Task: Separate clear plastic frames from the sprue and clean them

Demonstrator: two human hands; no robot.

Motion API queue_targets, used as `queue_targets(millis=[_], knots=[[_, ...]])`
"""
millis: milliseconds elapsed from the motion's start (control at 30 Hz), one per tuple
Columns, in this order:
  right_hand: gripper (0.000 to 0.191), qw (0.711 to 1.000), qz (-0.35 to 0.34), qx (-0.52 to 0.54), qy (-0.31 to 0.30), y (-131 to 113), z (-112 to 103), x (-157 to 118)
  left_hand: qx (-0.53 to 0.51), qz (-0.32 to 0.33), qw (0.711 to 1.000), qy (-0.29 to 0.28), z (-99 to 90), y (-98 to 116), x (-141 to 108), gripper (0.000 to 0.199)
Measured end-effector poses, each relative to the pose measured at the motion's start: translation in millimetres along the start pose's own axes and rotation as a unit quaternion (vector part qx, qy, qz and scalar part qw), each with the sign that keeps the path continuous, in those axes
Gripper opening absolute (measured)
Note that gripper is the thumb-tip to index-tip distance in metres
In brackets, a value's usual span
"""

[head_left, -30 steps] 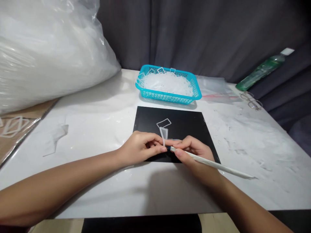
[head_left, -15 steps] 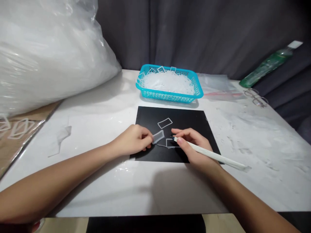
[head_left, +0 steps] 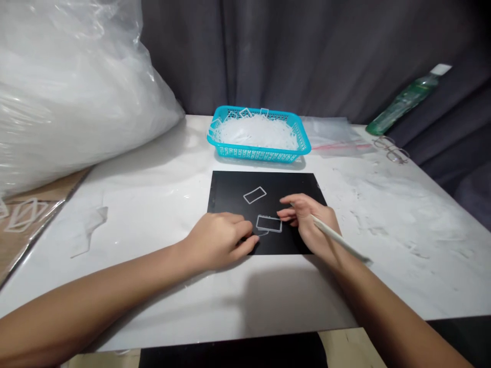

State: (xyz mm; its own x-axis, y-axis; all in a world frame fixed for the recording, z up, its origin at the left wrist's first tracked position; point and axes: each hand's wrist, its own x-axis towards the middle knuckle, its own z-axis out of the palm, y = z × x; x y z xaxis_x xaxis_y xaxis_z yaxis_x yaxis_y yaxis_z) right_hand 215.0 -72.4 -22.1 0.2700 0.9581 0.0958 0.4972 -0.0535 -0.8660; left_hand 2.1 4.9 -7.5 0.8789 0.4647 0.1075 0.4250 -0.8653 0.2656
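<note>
On a black mat (head_left: 230, 186) lie two thin white rectangular frames. The upper frame (head_left: 254, 195) sits tilted on its own. Between my hands is the lower frame (head_left: 269, 224), with a thin clear strip (head_left: 264, 233) along its near edge. My left hand (head_left: 224, 240) rests at the mat's left side, fingers curled, thumb and fingertips close to that strip; whatever is inside the fingers is hidden. My right hand (head_left: 312, 220) holds a slim white pen-like stick (head_left: 341, 239) slanting back over the wrist, its tip hidden, and its fingertips reach the lower frame's right side.
Behind the mat stands a blue basket (head_left: 261, 153) heaped with white frames. A big plastic bag (head_left: 76, 92) bulges at the left above cardboard (head_left: 23, 240) with loose frames. Clear bags (head_left: 333, 135), glasses (head_left: 391, 149) and a green bottle (head_left: 408, 99) are at the back right.
The translucent rectangular piece pinched in my left hand no longer shows. That hand is lower, nearer the front edge. In my right hand the stick has swung back, its tip away from the lower frame.
</note>
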Motion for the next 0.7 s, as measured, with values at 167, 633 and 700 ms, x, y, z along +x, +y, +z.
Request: queue_targets(millis=[167, 633, 700], knots=[[0.016, 0.983, -0.132, -0.066, -0.107, -4.7, 13.1, 1.2, -0.004, 0.03, 0.999, 0.012, 24.0, -4.8, 4.6, 0.03], [0.031, 0.94, 0.019, 0.333, -0.07, -16.3, -44.4, 11.4, 0.027, 0.009, 0.996, -0.086, 15.0, -10.1, 7.1, 0.028], [0.032, 0.928, 0.02, 0.368, -0.047, -17.9, -61.1, 10.1, 0.034, 0.014, 0.996, -0.085, 14.6, -10.3, 6.3, 0.029]])
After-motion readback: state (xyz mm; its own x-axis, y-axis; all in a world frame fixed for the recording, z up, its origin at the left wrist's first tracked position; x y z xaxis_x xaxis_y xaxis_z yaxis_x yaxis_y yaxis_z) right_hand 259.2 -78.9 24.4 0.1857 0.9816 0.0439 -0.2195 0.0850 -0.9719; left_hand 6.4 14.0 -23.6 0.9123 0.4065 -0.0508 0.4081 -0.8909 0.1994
